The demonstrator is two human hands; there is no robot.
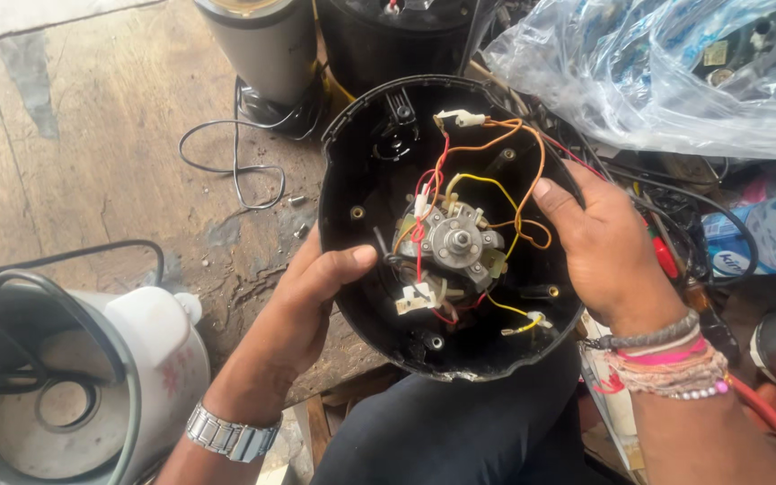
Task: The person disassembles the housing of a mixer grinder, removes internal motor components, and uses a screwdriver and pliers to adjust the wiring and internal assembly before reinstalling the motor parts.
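Note:
Both hands hold a black round appliance housing (352, 171), turned open side up over my lap. Inside it sits a small metal motor (455, 241) with red, yellow and orange wires (496, 148) and white connectors. My left hand (312, 296) grips the housing's left rim, its thumb lying over the edge toward the motor. On the right rim rests my right hand (599, 251), thumb reaching inward near the orange wires. A metal watch is on the left wrist, several bracelets on the right.
A white appliance base (150, 346) with a black cord stands at lower left on the worn wooden bench (101, 135). A steel jar (267, 40) and a black vessel (388, 36) stand behind. A clear plastic bag (666, 72) and tools lie right.

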